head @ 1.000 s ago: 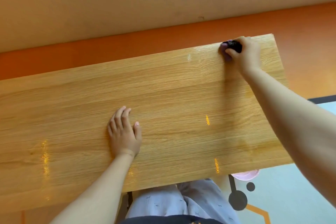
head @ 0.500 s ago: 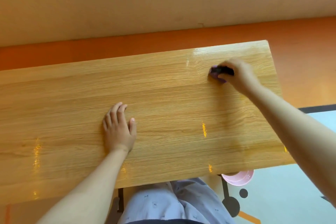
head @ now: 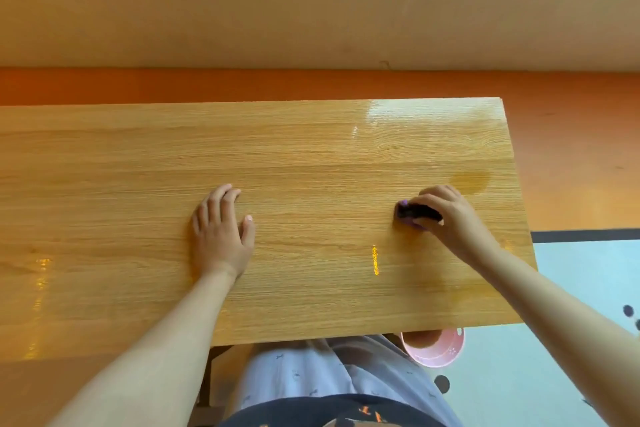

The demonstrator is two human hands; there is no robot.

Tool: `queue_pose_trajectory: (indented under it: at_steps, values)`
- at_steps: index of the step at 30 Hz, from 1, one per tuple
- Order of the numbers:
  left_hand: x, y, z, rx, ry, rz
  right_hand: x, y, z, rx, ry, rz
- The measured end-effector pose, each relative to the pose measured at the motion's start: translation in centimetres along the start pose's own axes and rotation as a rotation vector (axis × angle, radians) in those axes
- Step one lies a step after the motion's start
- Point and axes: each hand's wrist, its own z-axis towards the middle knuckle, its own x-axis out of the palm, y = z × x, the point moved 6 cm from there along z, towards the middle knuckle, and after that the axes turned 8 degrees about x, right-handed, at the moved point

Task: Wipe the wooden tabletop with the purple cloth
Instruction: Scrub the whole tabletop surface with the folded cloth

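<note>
right, the small bunched purple cloth (head: 406,211) sits on the right part of the glossy light-wood worktop (head: 311,156), about midway between far and near edges, pressed onto the surface. the right hand (head: 450,215) has it: fingers (head: 427,199) curled over the wad, gripping it, so only a dark purple sliver pokes out to the left. the left hand (head: 221,236) lies flat near the middle of the worktop, fingers straight, holding nothing, well apart from the cloth. looks like a brace to me.

now the bit that matters: the worktop's long axis runs left to right, and most of its length lies to the left of the cloth, with only a short strip to the right. a darker, damp-looking patch (head: 471,180) shows just beyond the right hand. i'd judge the wipe mid-stroke. the next pass wants the right hand, the only one on the cloth, sweeping along that long axis, and the flat left hand sits in that lane and would have to lift. a pink plastic bowl (head: 440,350) peeks out below the near edge.
</note>
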Motion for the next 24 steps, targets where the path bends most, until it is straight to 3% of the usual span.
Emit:
queue_pose_trajectory:
  at_steps: [4, 8, 19, 24]
  values:
    - [0.0, 0.0, 0.0, 0.003, 0.001, 0.005, -2.8, -1.1, 6.6, 0.098, -0.136, 0.005]
    - [-0.1, 0.0, -0.1, 0.001, -0.014, -0.002, -2.7, -0.9, 7.3, 0.158, -0.169, -0.031]
    - [0.0, 0.2, -0.2, 0.044, -0.051, -0.040, 5.1, 2.3, -16.0, 0.244, -0.093, 0.109]
    - [0.2, 0.2, -0.1, 0.068, -0.054, -0.056, 5.3, 1.6, -16.5, 0.309, -0.081, 0.096]
